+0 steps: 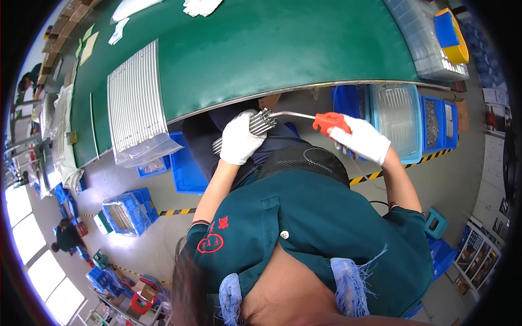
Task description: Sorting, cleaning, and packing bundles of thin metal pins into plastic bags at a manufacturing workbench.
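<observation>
**Left hand (238, 142) clasps a bundle of thin metal rods (261, 124); right hand (365, 141) grips a red air gun (330, 123)**

Both hands wear white gloves. The fingers of the left hand are wrapped around the bundle and clamped on it, and the rods stick out on both sides of the fist. Their gathered ends face up and to the right, while the other ends slant down to the left. The bundle is above the person's lap, just in front of the near edge of the green table (272, 49).

The fingers of the right hand are closed around the handle of the air gun; the fingertips are partly hidden, so whether one presses the trigger cannot be told. A bent metal nozzle (296, 114) runs left from the gun, its tip right at the upper ends of the rods. Whether it touches them is too small to tell.

On the left part of the table lies a clear bag of long silvery tubes (137, 98), its near end hanging over the edge. At the table's right end are stacked clear plastic packs (421, 46), with a yellow and blue roll (455, 37) on them. Below, to the right, is a light-blue bin (396, 122) on the floor; to the left, a blue bin (185, 173) sits near the person's legs.
</observation>
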Motion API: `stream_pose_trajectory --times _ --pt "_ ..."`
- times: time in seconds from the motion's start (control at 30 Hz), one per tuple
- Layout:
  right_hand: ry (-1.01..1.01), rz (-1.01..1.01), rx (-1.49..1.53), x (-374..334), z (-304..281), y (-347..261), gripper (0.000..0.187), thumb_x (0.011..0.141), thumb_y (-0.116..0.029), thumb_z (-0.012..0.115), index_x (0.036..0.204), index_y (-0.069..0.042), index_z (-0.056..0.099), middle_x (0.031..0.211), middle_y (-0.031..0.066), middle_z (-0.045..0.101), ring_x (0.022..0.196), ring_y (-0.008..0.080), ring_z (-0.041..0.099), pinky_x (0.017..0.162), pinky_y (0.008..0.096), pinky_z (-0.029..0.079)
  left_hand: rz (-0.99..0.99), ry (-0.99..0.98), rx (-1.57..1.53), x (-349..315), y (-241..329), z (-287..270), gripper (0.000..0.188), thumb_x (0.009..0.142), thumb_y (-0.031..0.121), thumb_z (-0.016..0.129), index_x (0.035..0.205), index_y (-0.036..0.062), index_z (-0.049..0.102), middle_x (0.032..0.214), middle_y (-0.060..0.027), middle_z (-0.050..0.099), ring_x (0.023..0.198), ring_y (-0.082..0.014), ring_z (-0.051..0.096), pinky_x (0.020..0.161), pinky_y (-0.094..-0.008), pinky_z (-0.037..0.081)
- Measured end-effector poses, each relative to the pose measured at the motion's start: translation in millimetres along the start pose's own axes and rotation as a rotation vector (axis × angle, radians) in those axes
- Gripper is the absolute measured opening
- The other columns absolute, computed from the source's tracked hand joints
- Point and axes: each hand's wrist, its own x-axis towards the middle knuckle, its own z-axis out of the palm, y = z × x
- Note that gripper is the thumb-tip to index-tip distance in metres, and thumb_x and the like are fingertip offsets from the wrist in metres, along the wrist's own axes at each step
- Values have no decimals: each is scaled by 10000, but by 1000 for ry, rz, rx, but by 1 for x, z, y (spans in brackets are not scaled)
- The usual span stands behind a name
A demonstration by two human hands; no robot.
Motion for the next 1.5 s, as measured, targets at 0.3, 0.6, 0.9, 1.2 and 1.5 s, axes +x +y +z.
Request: stream_pose_trajectory --times 0.3,0.6,0.9,1.2,1.5 --pt "-57 134 99 -6 0 -2 466 867 -394 562 1219 -89 552 702 2 576 612 82 515 565 244 435 -4 15 -42 1 3 -3 253 682 168 694 885 53 598 741 -126 622 689 -305 615 620 -377 501" --pt "-24 99 96 -8 -1 4 458 873 -382 564 1208 -70 554 722 9 582 612 87 521 574 243 445 -12 -14 -26 2 2 -1 271 671 159 690 906 56 602 759 -130 625 700 -312 617 632 -379 503" --pt "-128 167 75 -10 -4 3 489 842 -465 555 1174 -107 575 689 14 581 584 91 536 530 247 429 -39 -37 -72 4 3 -7 259 688 165 676 911 53 604 773 -131 629 707 -312 619 633 -380 507" --pt "-53 131 85 -5 -4 9 494 836 -471 565 1184 -120 568 684 12 571 561 91 527 498 242 425 -26 -98 -60 5 -5 -7 280 706 203 682 933 62 598 808 -127 635 740 -306 625 660 -372 512" --pt "-128 100 58 0 -5 2 472 841 -482 538 1123 -105 570 667 -9 561 554 84 516 484 233 411 -14 -422 -109 19 -6 -26 303 737 241 641 1014 125 596 971 -97 607 860 -288 606 747 -360 504"
